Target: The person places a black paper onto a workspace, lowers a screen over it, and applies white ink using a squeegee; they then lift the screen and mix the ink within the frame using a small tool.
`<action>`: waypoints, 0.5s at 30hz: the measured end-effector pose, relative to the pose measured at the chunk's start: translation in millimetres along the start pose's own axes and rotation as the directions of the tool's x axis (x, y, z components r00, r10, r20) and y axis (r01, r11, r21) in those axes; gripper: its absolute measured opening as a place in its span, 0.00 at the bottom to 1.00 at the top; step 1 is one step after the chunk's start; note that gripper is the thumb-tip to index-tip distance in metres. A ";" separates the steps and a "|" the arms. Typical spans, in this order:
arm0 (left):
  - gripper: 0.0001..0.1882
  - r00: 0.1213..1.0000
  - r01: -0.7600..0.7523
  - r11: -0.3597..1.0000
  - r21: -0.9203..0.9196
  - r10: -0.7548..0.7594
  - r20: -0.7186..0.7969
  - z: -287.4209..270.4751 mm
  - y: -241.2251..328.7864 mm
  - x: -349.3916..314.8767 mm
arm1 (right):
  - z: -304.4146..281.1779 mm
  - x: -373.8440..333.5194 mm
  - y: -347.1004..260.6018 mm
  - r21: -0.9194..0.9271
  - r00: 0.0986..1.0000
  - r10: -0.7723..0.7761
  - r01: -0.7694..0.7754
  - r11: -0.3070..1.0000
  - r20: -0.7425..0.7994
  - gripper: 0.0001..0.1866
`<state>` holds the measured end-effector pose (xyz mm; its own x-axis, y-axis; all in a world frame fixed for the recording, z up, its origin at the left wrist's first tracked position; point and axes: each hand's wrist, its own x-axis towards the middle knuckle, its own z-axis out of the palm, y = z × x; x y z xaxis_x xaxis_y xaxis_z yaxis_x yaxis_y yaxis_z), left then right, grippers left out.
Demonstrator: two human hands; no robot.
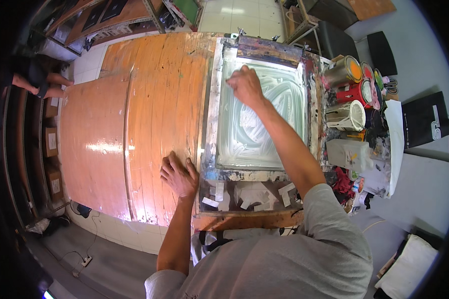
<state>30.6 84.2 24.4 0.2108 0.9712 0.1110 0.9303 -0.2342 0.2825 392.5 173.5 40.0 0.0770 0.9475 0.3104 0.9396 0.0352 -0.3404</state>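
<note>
A screen-printing frame [212, 112] lies on the right part of the wooden table. White, wet-looking swirls cover its greenish mesh [287, 107]. My right hand [245, 85] is over the mesh near its far left corner, fingers curled together. Whatever it may hold is hidden under the fingers. My left hand [178, 175] rests on the orange-brown tabletop [164, 99], left of the frame's near corner, with fingers spread and nothing in it. A dark, ink-stained wooden bar [269, 52] with clamps runs along the frame's far end.
Paint cans [345, 71], a red bucket [353, 94] and a white-smeared tub [348, 115] crowd the right side. Pale scraps [219, 192] lie below the near edge of the frame. A thin board [95, 144] covers the table's left part. Another person's legs [52, 84] show at far left.
</note>
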 end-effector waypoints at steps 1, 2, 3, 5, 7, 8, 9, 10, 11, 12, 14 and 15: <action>0.33 1.000 0.001 1.000 0.007 -0.001 -0.004 1.0 -2.2 -1.2 | 1.8 -16.4 -15.4 -0.026 0.999 -0.010 0.011 1.000 0.036 0.13; 0.33 1.000 0.006 1.000 0.011 -0.006 -0.006 2.9 -3.4 -3.7 | 0.8 -35.8 -34.0 -0.053 0.997 -0.022 0.026 0.998 0.077 0.13; 0.33 1.000 0.023 1.000 -0.005 -0.023 0.020 0.2 -1.9 -3.4 | 0.5 -62.0 -53.2 0.022 0.994 -0.047 0.046 0.999 0.095 0.13; 0.33 1.000 0.027 1.000 -0.009 -0.027 0.011 2.5 -4.6 -4.9 | -14.5 -107.9 -93.8 0.158 0.979 -0.118 0.092 0.983 0.166 0.16; 0.34 1.000 0.021 1.000 0.002 -0.021 0.001 5.1 -4.1 -5.4 | -23.2 -116.2 -95.7 0.179 0.978 -0.137 0.108 0.978 0.157 0.18; 0.34 1.000 0.016 1.000 0.016 -0.016 -0.005 4.9 -4.1 -6.4 | -15.1 -110.4 -77.7 0.137 0.989 -0.110 0.097 0.986 0.095 0.18; 0.34 1.000 0.006 1.000 0.027 -0.006 -0.010 5.6 -5.2 -7.1 | -10.6 -100.2 -58.9 0.092 0.996 -0.083 0.080 0.993 0.030 0.18; 0.34 1.000 -0.003 0.999 0.039 0.004 -0.022 5.5 -5.4 -6.1 | -13.3 -76.5 -37.4 -0.051 0.999 -0.026 0.028 0.998 0.038 0.14; 0.33 0.999 -0.007 1.000 0.001 0.007 -0.044 3.1 -3.6 -5.4 | -19.8 -54.9 -15.0 -0.069 0.999 0.027 -0.028 0.997 -0.029 0.13; 0.33 0.999 -0.006 1.000 0.004 0.006 -0.038 1.6 -0.6 -3.3 | -20.4 -38.9 6.5 -0.206 0.990 0.136 -0.141 0.968 -0.036 0.11; 0.33 1.000 0.001 1.000 0.010 -0.001 -0.025 -1.6 3.5 -1.1 | -22.0 -22.2 33.4 -0.219 0.954 0.275 -0.296 0.930 -0.124 0.06; 0.33 1.000 0.000 1.000 0.017 0.000 -0.021 -4.0 2.3 -1.7 | -21.2 -19.5 38.0 -0.245 0.955 0.272 -0.294 0.924 -0.122 0.07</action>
<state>31.2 81.8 28.7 0.2046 0.9700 0.1314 0.9354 -0.2333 0.2658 433.8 149.6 39.8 0.3696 0.8753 0.3118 0.9270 -0.3242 -0.1889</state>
